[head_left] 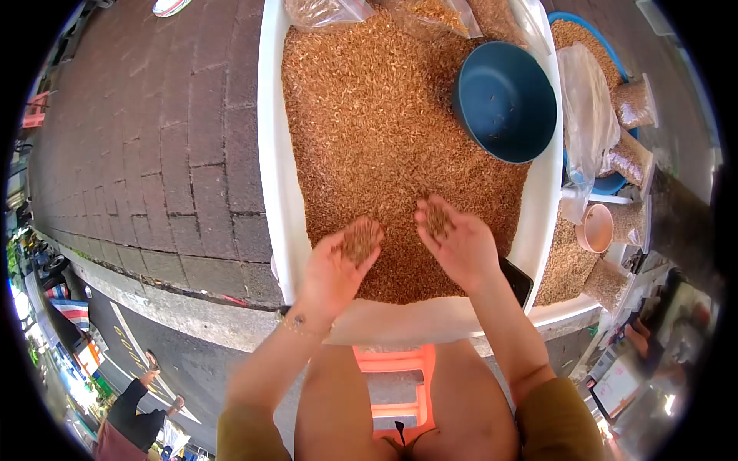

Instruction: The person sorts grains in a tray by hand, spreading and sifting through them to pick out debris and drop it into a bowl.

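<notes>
My left hand (327, 265) is turned palm up over the near part of a white tub (272, 154), with a small heap of brown dried shrimp (359, 243) in its cupped fingers. Beside it, my right hand (467, 247) also faces up and cradles a smaller heap of the same dried shrimp (438, 223). Below both hands spreads a deep layer of loose dried shrimp (377, 115), tiny and reddish brown. The pieces are too small to make out singly. A dark blue bowl (507, 104) rests tilted on the layer at the far right, with a few bits inside.
Clear plastic bags (327, 11) lie at the tub's far end. A dark phone-like object (516, 283) sits by its right wall. Further right are a blue basin (588, 23), a pink bowl (595, 229) and several filled bags. An orange stool (425, 384) stands between my legs.
</notes>
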The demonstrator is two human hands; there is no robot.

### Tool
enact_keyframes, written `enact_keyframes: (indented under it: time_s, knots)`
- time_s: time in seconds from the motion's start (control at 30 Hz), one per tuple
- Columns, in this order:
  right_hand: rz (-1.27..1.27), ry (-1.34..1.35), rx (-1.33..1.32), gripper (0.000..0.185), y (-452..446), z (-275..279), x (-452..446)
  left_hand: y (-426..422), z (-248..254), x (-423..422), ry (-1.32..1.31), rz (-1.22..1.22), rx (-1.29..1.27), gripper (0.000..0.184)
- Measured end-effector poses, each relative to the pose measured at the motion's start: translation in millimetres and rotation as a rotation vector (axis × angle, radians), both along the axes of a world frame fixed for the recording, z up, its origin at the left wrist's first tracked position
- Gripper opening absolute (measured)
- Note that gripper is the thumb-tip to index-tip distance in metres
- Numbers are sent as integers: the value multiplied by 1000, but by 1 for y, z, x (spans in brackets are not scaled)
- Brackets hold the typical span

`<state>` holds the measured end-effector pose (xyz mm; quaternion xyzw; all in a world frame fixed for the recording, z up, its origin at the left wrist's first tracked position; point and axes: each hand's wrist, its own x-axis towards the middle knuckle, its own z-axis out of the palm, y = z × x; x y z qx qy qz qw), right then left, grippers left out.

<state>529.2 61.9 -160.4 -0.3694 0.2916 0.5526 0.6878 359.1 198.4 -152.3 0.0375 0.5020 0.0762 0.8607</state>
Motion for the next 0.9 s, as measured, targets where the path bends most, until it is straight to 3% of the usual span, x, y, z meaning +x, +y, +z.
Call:
enact_keyframes:
  time_s: [0.13,0.2,0.3,0.47,0.57,0.63,0.7,0.77,0.87,0.9]
  knots:
    - [-22,184,-193,45,-69,-24,-41,-44,-22,-50,232,-77,-253,38]
    - [-23,286,-262,45,-78,-27,-49,-42,-25,-48,217,-69,-228,38]
    - [38,175,-212,44,-43,-12,-40,-22,-19,-22,83,-27,-133,39]
    - [7,-16,251,51,53,37,6,38,29,67,-358,181,286,49]
    - [-9,-89,353,55,63,59,12,29,36,63,-296,165,354,57]
    - [95,-212,311,56,31,40,0,5,17,28,-290,-116,399,61]
    - [375,-319,6,49,-15,5,-10,-16,-8,-14,8,-425,544,60]
    - [558,-616,-296,41,-61,-23,-23,-33,-36,-51,189,-598,679,61]
    - [1018,-1517,-693,41,-88,-7,-21,-50,-51,-77,403,-748,879,63]
    - [1042,-1566,-746,44,-90,-4,-24,-54,-52,-82,432,-817,998,65]
